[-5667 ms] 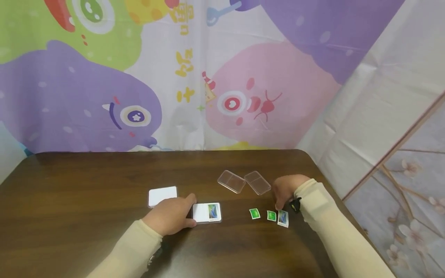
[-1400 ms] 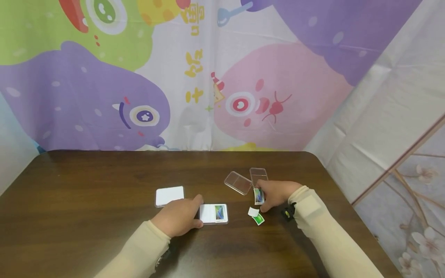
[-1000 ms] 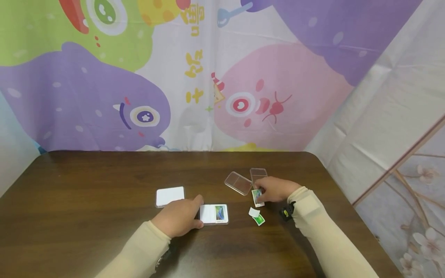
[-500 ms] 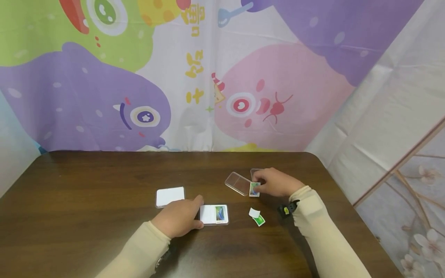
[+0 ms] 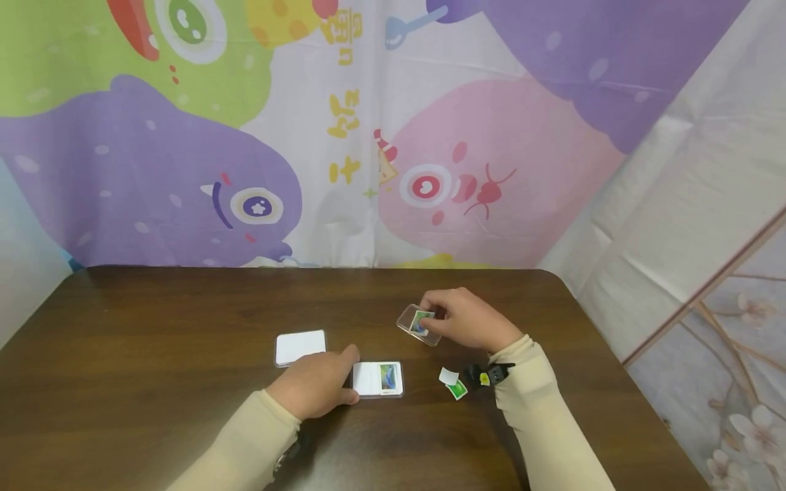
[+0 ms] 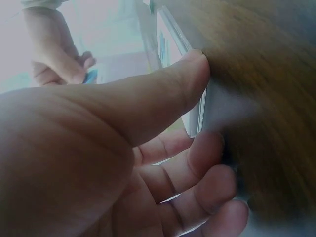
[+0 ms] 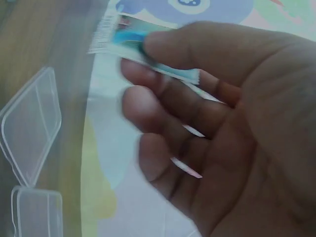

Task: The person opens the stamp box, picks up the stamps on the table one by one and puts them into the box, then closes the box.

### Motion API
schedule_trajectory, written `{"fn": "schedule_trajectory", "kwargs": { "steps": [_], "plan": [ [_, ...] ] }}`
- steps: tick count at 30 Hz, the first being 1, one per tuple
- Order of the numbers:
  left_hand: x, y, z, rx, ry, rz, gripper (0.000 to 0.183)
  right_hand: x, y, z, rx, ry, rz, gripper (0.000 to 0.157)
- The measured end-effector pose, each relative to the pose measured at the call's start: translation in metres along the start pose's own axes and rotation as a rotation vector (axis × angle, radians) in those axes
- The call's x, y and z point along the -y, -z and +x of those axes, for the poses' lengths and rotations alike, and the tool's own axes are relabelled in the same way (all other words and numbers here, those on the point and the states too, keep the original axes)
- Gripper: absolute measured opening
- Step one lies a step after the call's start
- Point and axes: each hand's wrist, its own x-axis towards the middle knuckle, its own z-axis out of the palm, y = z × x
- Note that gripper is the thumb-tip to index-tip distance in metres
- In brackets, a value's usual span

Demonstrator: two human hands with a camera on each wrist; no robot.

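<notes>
My right hand point(image 5: 469, 317) pinches a postage stamp point(image 7: 131, 42) with a blue and green picture between thumb and fingers. In the head view the stamp is above a clear plastic lid point(image 5: 404, 316). My left hand point(image 5: 313, 385) grips the left end of a flat clear case with a white insert point(image 5: 366, 379); thumb and forefinger are on its opposite edges. A similar picture stamp point(image 5: 389, 376) lies on that insert's right half. Nearer the right wrist, a green stamp point(image 5: 458, 390) lies partly under a small white piece point(image 5: 449, 376), perhaps a stamp face down.
Another flat case with a white insert point(image 5: 299, 346) lies beyond my left hand. The second clear lid point(image 7: 40, 212) shows in the right wrist view but is hidden in the head view. A cartoon-printed cloth point(image 5: 331, 225) hangs behind the brown table point(image 5: 166, 320).
The right hand has picked up the picture stamp and carried it left and away from me, from near the second lid to above the first. The left hand keeps its hold on the case.
</notes>
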Motion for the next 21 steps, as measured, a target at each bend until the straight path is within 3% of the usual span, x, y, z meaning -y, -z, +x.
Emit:
{"fn": "schedule_trajectory", "kwargs": {
  "steps": [6,14,21],
  "plan": [
    [0.0015,0.0001,0.0001,-0.002,-0.006,0.002,0.042,0.0081,-0.0038,-0.0012,-0.044,-0.007,0.006,0.005],
    [0.0021,-0.0005,0.0002,-0.003,-0.004,-0.003,0.043,0.0072,-0.0066,-0.0006,-0.062,0.04,-0.084,0.005],
    [0.0016,-0.0013,0.0009,0.003,-0.002,-0.002,0.042,0.0053,-0.0077,-0.0005,-0.09,0.014,-0.116,0.005]
  ]
}}
